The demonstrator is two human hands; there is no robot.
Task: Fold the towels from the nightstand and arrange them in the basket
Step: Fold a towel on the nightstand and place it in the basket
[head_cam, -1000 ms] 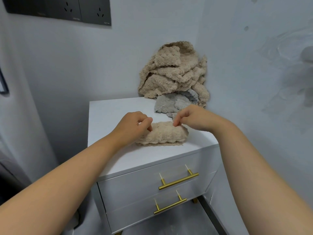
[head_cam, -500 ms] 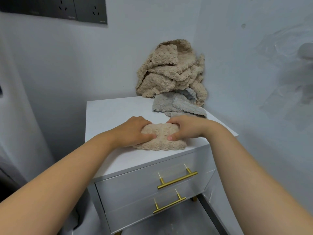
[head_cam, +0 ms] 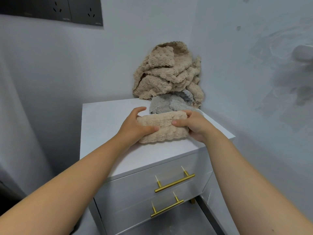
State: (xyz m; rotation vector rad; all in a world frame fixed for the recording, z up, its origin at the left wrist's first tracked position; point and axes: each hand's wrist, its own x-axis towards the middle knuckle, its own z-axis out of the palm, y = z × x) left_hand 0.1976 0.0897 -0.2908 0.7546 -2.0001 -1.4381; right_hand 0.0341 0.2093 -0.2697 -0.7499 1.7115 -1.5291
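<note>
Nightstand (head_cam: 108, 116) stands in a room corner, with walls behind it and to its right. Towel heap (head_cam: 166, 77) sits at the rear right corner of the top, against both walls. Lower towel (head_cam: 160, 106) lies under the heap's front edge and spreads forward. Folded towel (head_cam: 164, 131) lies just in front of that, right of centre. Left hand (head_cam: 133, 128) grips its left end, right hand (head_cam: 196, 128) its right end. Upper handle (head_cam: 174, 181) sits above lower handle (head_cam: 166, 208) on the front. Socket panel (head_cam: 50, 9) is on the rear wall, upper left.
</note>
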